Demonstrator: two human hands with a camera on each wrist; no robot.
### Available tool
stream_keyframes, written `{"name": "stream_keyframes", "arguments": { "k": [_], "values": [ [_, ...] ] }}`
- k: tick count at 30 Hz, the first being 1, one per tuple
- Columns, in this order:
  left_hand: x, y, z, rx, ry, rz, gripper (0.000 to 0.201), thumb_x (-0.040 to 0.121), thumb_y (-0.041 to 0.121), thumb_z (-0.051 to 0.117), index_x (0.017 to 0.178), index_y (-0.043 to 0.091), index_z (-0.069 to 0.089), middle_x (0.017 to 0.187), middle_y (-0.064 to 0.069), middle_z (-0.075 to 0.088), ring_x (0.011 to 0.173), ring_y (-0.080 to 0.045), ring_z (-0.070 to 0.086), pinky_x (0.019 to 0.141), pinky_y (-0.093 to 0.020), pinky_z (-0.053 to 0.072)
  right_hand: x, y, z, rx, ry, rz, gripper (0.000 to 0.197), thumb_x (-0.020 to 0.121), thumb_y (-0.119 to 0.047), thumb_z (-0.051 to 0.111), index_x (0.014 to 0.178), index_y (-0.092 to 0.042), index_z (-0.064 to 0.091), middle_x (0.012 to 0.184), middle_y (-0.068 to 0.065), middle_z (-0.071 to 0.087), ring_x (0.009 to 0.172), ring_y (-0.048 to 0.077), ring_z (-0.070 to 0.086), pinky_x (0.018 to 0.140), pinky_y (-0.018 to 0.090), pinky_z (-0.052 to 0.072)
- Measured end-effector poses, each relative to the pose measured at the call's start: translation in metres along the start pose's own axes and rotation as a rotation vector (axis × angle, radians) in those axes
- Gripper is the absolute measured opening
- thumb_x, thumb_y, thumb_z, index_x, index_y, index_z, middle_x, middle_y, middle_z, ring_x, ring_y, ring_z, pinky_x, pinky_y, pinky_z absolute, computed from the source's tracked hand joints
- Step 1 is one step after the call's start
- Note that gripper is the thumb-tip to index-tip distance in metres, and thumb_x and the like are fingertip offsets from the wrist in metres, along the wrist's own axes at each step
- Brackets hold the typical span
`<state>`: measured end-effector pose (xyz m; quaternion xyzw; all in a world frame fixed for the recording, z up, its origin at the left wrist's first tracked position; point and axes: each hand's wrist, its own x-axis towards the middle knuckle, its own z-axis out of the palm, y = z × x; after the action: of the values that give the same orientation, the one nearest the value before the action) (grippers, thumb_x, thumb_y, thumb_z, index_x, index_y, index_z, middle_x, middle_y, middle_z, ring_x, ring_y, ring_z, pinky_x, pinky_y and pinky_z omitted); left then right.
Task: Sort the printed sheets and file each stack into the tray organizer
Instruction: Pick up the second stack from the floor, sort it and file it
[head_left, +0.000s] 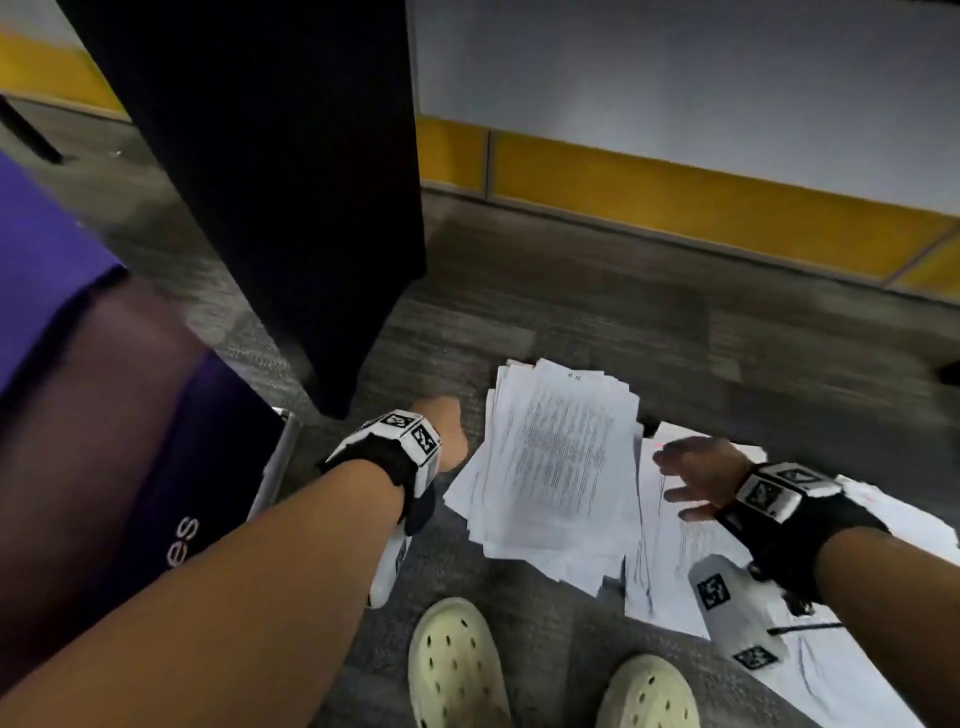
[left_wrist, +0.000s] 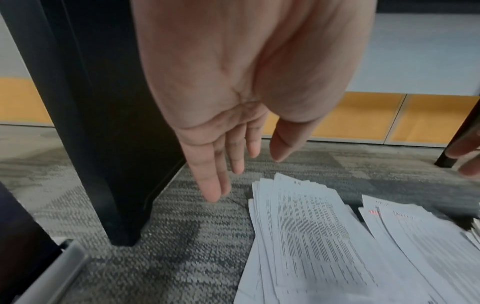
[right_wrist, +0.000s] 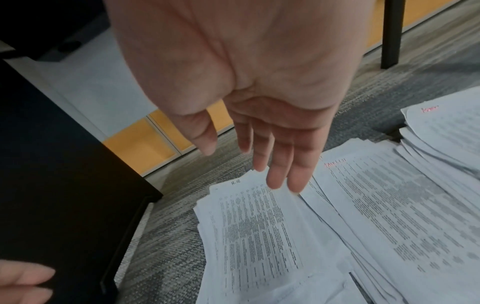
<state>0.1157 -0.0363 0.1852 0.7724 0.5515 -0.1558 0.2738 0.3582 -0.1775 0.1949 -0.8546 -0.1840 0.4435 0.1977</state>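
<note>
A fanned stack of printed sheets (head_left: 561, 467) lies on the carpet; its top page is marked "H.R" (right_wrist: 259, 236). To its right lies a second stack with a red heading (right_wrist: 389, 205), and a third stack (right_wrist: 446, 131) lies farther right. My left hand (head_left: 441, 426) hovers open just left of the first stack (left_wrist: 311, 236), fingers straight (left_wrist: 233, 160), holding nothing. Between the first and second stacks (head_left: 670, 571), my right hand (head_left: 685, 478) hangs open and empty, fingertips (right_wrist: 259, 162) just above the paper.
A tall black panel (head_left: 270, 182) stands on the carpet at the left, close to my left hand. A light grey tray edge (left_wrist: 52, 273) shows at the lower left. Two cream clogs (head_left: 457, 665) are below the stacks. A black leg (right_wrist: 389, 41) stands behind.
</note>
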Motion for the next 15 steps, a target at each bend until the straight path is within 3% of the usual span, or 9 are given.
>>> {"name": "stream_keyframes", "arguments": {
  "k": [4,7,9,11,13,15],
  "values": [
    [0.032,-0.008,0.045,-0.021,-0.007,-0.001,0.039,0.094,0.026,0.054,0.128,0.007,0.049,0.131,-0.015,0.055,0.117,-0.035,0.055,0.097,-0.043,0.047,0.036,0.014,0.021,-0.006,0.042,-0.002,0.013,0.092,-0.022,0.058,0.081,-0.015,0.057,0.108,0.012,0.060,0.085,0.028,0.062,0.080,0.044,0.051],
    [0.063,-0.012,0.079,-0.012,-0.072,0.000,0.048,0.095,0.032,0.053,0.133,0.005,0.043,0.125,-0.016,0.058,0.111,-0.035,0.057,0.092,-0.043,0.050,0.070,0.029,0.039,-0.042,0.045,0.003,0.016,0.091,-0.025,0.060,0.084,-0.012,0.057,0.108,0.017,0.061,0.097,0.035,0.063,0.086,0.049,0.052],
    [0.080,-0.013,0.095,0.001,-0.097,-0.006,0.058,0.096,0.035,0.052,0.143,0.005,0.034,0.127,-0.015,0.058,0.112,-0.034,0.058,0.090,-0.041,0.050,0.090,0.039,0.052,-0.074,0.030,0.021,0.022,0.090,-0.029,0.061,0.094,-0.007,0.060,0.105,0.016,0.060,0.105,0.038,0.061,0.084,0.047,0.054],
    [0.098,-0.013,0.104,0.014,-0.099,0.001,0.060,0.097,0.037,0.051,0.144,0.005,0.032,0.128,-0.015,0.057,0.112,-0.033,0.057,0.089,-0.040,0.050,0.108,0.048,0.065,-0.102,0.018,0.031,0.038,0.090,-0.033,0.059,0.116,-0.005,0.059,0.109,0.011,0.055,0.112,0.037,0.057,0.083,0.043,0.051],
    [0.113,-0.011,0.113,0.020,-0.095,0.001,0.060,0.097,0.039,0.050,0.144,0.005,0.034,0.131,-0.015,0.055,0.114,-0.034,0.055,0.092,-0.041,0.048,0.128,0.058,0.077,-0.177,0.003,0.014,0.054,0.089,-0.037,0.059,0.133,-0.007,0.049,0.121,0.012,0.053,0.117,0.032,0.053,0.095,0.042,0.047],
    [0.126,-0.012,0.125,0.034,-0.085,0.005,0.061,0.097,0.041,0.050,0.144,0.005,0.034,0.136,-0.015,0.050,0.120,-0.034,0.052,0.097,-0.042,0.045,0.137,0.065,0.088,-0.167,0.024,0.026,0.067,0.087,-0.040,0.062,0.141,-0.007,0.040,0.134,0.015,0.048,0.122,0.030,0.049,0.102,0.043,0.042]
  ]
}}
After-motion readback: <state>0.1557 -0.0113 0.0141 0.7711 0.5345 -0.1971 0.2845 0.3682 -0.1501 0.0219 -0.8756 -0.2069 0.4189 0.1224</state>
